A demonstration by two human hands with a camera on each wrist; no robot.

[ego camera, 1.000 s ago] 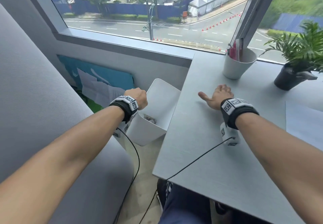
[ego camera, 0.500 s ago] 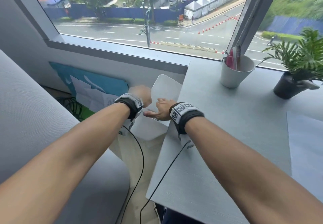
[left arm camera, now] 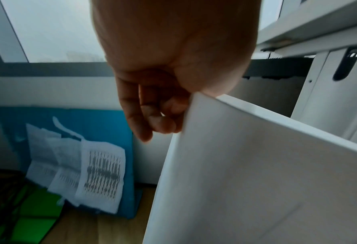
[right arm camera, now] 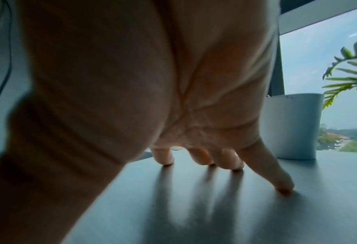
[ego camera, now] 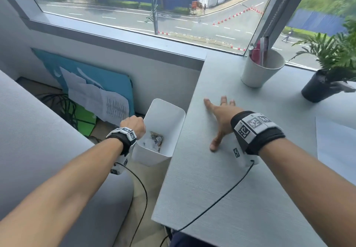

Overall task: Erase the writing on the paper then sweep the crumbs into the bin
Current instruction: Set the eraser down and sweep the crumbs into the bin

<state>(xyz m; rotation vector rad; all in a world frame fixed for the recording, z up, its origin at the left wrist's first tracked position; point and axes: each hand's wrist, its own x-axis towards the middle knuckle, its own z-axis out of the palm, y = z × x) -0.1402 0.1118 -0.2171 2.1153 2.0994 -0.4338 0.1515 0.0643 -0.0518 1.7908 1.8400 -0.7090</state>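
Note:
A white bin (ego camera: pixel 169 115) hangs tilted beside the left edge of the grey table (ego camera: pixel 221 189), with scraps at its bottom. My left hand (ego camera: pixel 134 125) grips the bin's near rim; in the left wrist view the fingers (left arm camera: pixel 152 118) curl round the bin's wall (left arm camera: pixel 256 165). My right hand (ego camera: pixel 221 115) lies on the table near that edge with its fingers spread; in the right wrist view the fingertips (right arm camera: pixel 283 188) touch the surface. A white sheet of paper (ego camera: pixel 337 146) lies at the table's right side. No crumbs show on the table.
A white cup (ego camera: pixel 260 71) with pens stands at the back of the table, and a potted plant (ego camera: pixel 323 81) to its right. Loose printed papers (ego camera: pixel 100 96) lean on a blue board on the floor. A grey couch (ego camera: pixel 38 131) is at left.
My right hand swept left to the table's edge over the bin, then moved back onto the table with its fingers spread. My left hand kept hold of the bin.

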